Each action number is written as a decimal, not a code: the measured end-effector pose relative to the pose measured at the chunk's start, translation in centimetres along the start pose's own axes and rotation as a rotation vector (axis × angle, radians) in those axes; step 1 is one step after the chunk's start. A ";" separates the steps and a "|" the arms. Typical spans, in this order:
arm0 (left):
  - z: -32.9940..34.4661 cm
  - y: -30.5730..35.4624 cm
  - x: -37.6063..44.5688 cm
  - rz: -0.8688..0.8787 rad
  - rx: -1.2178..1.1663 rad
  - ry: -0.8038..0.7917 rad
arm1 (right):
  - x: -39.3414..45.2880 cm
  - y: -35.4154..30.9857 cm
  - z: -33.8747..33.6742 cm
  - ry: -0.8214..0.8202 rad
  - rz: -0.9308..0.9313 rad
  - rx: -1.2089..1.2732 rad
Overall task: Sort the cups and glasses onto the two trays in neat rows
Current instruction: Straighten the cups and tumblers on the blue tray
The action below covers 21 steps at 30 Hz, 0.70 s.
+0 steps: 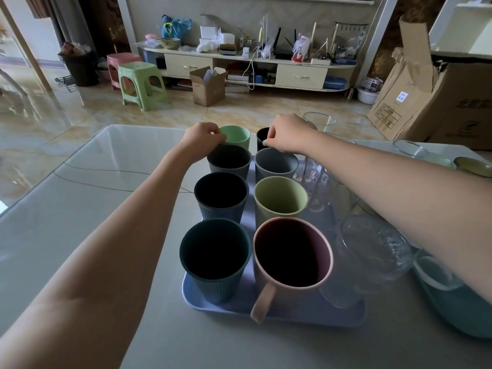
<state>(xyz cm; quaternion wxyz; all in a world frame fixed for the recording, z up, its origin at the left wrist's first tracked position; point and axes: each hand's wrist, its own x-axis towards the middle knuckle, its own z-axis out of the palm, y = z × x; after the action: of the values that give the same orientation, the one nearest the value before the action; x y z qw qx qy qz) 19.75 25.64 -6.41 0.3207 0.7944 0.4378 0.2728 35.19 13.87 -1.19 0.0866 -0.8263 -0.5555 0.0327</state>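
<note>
My left hand [203, 137] pinches the mint cup's [237, 135] rim; my right hand [286, 133] pinches the black cup [262, 138].

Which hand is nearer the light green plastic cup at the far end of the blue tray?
Left. The left hand pinches the near-left rim of the light green plastic cup; the right hand is off to its right, pinching the black cup beside it.
</note>
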 end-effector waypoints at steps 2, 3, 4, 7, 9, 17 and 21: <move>-0.1 0.0 -0.1 0.015 -0.041 0.030 | 0.0 -0.1 -0.1 0.023 0.011 -0.023; -0.2 0.0 -0.2 0.014 -0.072 0.045 | -0.1 -0.2 -0.3 0.040 0.015 -0.026; -0.3 0.0 -0.3 0.007 -0.104 0.061 | -0.2 -0.2 -0.5 0.063 0.014 -0.024; -1.2 -0.2 -0.7 -0.017 -0.154 0.092 | -0.9 0.4 -1.5 0.213 -0.001 0.007; -1.8 -0.4 -1.1 -0.025 -0.149 0.087 | -1.6 1.4 -2.3 0.376 -0.018 0.043; -2.0 -1.3 -6.1 -0.075 -0.036 -0.060 | -6.5 6.5 -4.0 0.431 -0.029 0.207; -0.8 -2.7 -10.5 -0.191 -0.174 -0.019 | -11.1 7.6 -4.0 0.450 -0.022 0.236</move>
<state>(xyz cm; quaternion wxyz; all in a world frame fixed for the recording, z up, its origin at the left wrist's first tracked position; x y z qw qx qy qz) 12.82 17.86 -9.51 0.4169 0.7210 0.4830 0.2704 38.46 0.39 0.90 0.3043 -0.7910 -0.5234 -0.0883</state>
